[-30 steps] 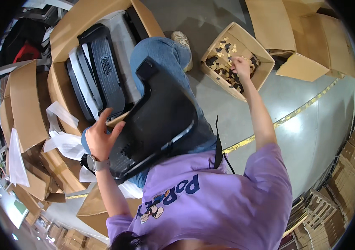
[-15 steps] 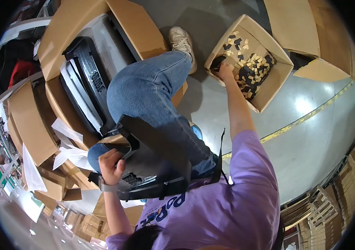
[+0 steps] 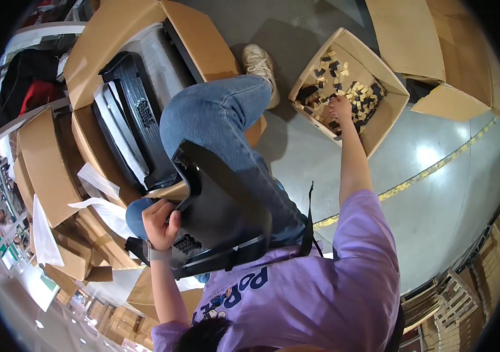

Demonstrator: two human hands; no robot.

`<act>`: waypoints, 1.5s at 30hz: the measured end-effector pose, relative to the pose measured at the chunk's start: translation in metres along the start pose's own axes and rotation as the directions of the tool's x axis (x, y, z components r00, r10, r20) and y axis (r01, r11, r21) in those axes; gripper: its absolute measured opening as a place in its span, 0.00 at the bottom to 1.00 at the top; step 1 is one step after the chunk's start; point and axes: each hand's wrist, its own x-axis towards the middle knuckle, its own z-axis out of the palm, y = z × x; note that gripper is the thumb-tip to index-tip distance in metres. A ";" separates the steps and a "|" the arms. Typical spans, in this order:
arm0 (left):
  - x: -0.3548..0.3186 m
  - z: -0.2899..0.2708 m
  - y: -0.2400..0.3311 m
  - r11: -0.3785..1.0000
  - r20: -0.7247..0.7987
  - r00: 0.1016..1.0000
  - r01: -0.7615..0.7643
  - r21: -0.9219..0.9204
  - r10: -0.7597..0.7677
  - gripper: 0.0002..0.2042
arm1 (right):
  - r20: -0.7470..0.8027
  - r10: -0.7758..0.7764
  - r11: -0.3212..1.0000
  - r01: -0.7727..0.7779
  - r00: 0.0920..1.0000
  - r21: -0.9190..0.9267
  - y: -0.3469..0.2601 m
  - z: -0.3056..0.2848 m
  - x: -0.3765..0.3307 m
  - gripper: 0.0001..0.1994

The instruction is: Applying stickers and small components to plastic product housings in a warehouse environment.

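While the person is sitting with one knee up, the left hand is gripping the near left edge of a black moulded panel, fingers curled over the rim, thumb on top. The panel is lying tilted across the lap, leaning on the thigh, its ribbed end toward the torso. It is looking like rigid plastic: stiff, light for its bulk, smooth and a bit slippery on the flat face. Best hold is probably the rim or the ribbed end, where fingers can hook; the flat middle is offering nothing to grab. One-handed it is likely wanting to pivot off the leg, so the thigh is doing part of the holding.

Just past the left knee, an open carton is holding more black panels stacked on edge, touching each other.

Farther out, the right arm is reaching at full stretch into a second box on the floor. The right hand is resting down among small blocks, tan and dark, loosely heaped. Fingers are pointing down into the pile; cannot tell whether they are pinching a piece. The blocks are looking small, hard, light, easy to pinch singly, easy to spill in a handful.
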 end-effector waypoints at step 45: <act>-0.159 -0.016 -0.015 0.380 -0.504 0.774 -0.365 -0.850 -0.384 0.14 | 0.849 -0.502 0.865 0.079 0.166 0.496 -0.232 0.182 -0.544 0.07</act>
